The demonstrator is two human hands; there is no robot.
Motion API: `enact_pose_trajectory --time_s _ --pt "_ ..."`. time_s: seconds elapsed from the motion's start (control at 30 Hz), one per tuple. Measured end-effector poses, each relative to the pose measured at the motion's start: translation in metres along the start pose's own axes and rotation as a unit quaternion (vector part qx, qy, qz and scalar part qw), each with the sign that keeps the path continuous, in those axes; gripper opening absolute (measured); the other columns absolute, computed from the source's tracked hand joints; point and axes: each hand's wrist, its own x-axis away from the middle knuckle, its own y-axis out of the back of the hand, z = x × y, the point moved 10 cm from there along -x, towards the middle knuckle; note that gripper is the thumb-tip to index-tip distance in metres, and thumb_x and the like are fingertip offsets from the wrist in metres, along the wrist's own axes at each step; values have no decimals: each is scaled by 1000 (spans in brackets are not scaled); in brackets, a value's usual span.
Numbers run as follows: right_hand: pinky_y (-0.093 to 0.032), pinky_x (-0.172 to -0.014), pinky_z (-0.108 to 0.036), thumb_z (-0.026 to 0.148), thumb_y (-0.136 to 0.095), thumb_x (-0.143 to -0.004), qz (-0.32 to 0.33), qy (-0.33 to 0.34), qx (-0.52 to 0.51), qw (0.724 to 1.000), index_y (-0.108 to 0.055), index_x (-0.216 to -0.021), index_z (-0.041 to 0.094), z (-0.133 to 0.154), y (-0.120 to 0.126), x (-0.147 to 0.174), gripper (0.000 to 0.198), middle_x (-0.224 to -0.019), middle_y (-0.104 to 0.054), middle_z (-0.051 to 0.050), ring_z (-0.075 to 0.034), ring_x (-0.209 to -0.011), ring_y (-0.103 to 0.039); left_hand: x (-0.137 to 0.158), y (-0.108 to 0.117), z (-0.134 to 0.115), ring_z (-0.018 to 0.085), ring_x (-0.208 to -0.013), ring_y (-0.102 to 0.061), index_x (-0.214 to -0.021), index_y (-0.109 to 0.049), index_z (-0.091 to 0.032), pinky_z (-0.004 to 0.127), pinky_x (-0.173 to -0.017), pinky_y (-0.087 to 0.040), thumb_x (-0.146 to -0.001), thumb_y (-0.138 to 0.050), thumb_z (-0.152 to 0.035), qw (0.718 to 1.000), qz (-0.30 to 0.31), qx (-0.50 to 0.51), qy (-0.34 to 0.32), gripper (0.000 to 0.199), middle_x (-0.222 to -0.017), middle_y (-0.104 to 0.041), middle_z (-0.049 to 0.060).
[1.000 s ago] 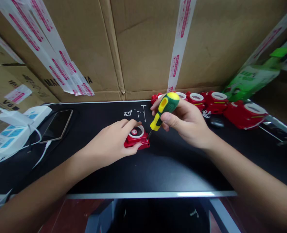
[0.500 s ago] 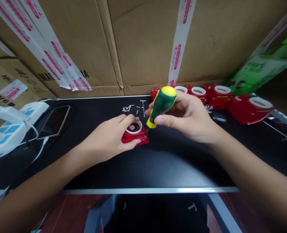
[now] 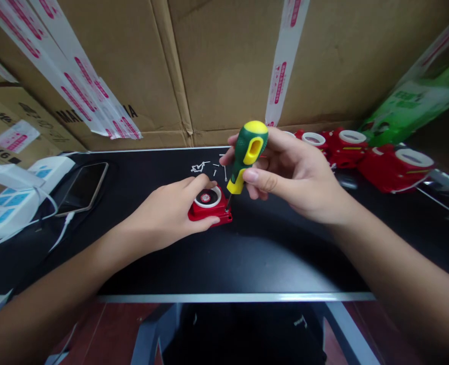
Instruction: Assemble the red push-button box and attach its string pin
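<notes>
Apparently midway: left hand [image 3: 167, 210] clamped on red housing [image 3: 214, 210], right hand [image 3: 300, 180] on screwdriver [image 3: 242, 152] at its right corner; screws [image 3: 215, 173] loose farther off.

A black tabletop [image 3: 247, 268] is carrying parts and devices around the hands.
Under the left hand [image 3: 175, 208], a red case [image 3: 211, 211] is sitting; just beyond, white pieces [image 3: 198, 167], small metal pieces [image 3: 214, 173] and a T-shaped rod [image 3: 225, 173] are lying loose. Left of that hand, a phone [image 3: 83, 187] is resting, a white power strip [image 3: 19, 200] lying farther out. Beyond the right hand [image 3: 300, 177], red units [image 3: 344, 152] are standing in a row, and a dark rounded object [image 3: 349, 181], too dim to identify, is lying near its wrist.
</notes>
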Motion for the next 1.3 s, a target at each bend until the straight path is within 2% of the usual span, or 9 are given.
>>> enact_pose_trajectory --time_s 0.13,0.3,0.4,0.6,0.73,0.97,1.1,1.2,1.3 --pt "-55 -53 -22 30 -86 -97 13 -3 10 1000 -70 -130 19 3 3 -1 39 -118 -81 -7 -10 -68 -69 1 0 1 31 -107 -78 -130 -62 -31 40 -87 -56 -89 -77 -61 1000 1 6 5 53 -125 -78 3" --pt "-59 -61 -25 38 -100 -81 -59 25 22 998 -75 -104 20 -4 9 -2 39 -99 -76 -2 -13 -74 -67 1 -1 2 30 -109 -77 -132 -60 -32 40 -90 -57 -90 -78 -60 1000 0 29 6 54 -129 -76 3" --pt "-58 -61 -25 40 -104 -75 -71 33 22 997 -77 -99 21 -7 7 -1 41 -93 -73 0 -14 -75 -65 0 -2 3 31 -109 -77 -130 -59 -30 40 -88 -58 -90 -78 -61 999 -3 33 6 54 -128 -76 5" --pt "-56 -54 -23 33 -91 -92 5 -3 -3 1000 -78 -118 21 1 -1 3 32 -108 -79 -3 -9 -63 -63 0 -2 2 33 -115 -77 -136 -59 -29 43 -95 -59 -90 -79 -60 999 1 41 7 59 -134 -77 7" --pt "-61 -59 -27 32 -89 -94 28 -18 -3 999 -78 -123 22 6 -2 4 32 -114 -82 -5 -11 -65 -67 0 -2 2 33 -117 -77 -132 -61 -30 44 -96 -59 -89 -80 -60 999 0 42 10 57 -136 -76 6" --pt "-62 -64 -33 47 -107 -68 -116 11 55 992 -79 -92 24 -5 13 3 44 -91 -72 -3 -19 -77 -65 2 1 2 30 -105 -77 -124 -61 -29 39 -88 -57 -89 -81 -59 999 -6 35 15 50 -124 -77 4" --pt "-62 -67 -33 49 -104 -72 -115 9 39 993 -80 -101 24 -12 7 6 45 -97 -73 -4 -21 -83 -66 4 2 2 29 -104 -77 -126 -61 -30 39 -88 -57 -89 -81 -59 999 -2 41 22 50 -125 -76 4" --pt "-62 -69 -30 42 -100 -80 -71 9 11 997 -80 -115 24 -8 2 7 45 -114 -76 -6 -20 -92 -69 4 1 3 30 -107 -77 -127 -61 -32 41 -88 -58 -90 -80 -60 999 -1 36 26 50 -128 -76 4" --pt "-61 -66 -27 35 -91 -92 -23 4 -6 1000 -76 -130 23 -3 -1 7 42 -120 -79 -7 -16 -85 -69 4 0 6 32 -113 -77 -134 -60 -32 43 -90 -59 -90 -79 -61 1000 1 20 23 56 -134 -75 5"
